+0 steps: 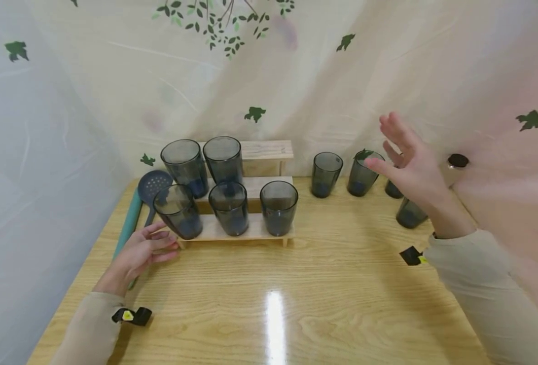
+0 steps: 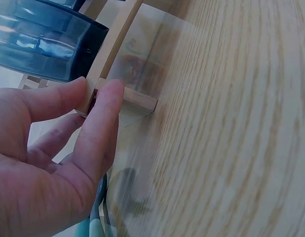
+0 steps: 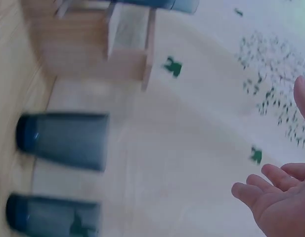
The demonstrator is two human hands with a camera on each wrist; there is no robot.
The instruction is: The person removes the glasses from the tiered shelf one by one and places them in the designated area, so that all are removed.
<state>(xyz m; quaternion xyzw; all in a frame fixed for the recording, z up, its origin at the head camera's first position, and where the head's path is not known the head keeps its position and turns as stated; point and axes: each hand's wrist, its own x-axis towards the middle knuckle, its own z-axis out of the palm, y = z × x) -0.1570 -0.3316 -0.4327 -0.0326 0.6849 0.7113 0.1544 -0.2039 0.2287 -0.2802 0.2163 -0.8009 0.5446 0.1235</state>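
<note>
A three-step wooden rack stands left of the table's middle. Three smoky grey glasses sit on its lowest step: a left one, a middle one and a right one. Behind them, higher up, are two more glasses, one left of the other. My left hand pinches the left end of the lowest step between thumb and fingers, close below a glass. Raised in the air, my right hand has its fingers spread and holds nothing.
Right of the rack stand several more glasses, among them one and another; my right hand and forearm partly cover others. A dark slotted spoon and a teal-handled tool lie at the left. A dark-capped jar shows far right.
</note>
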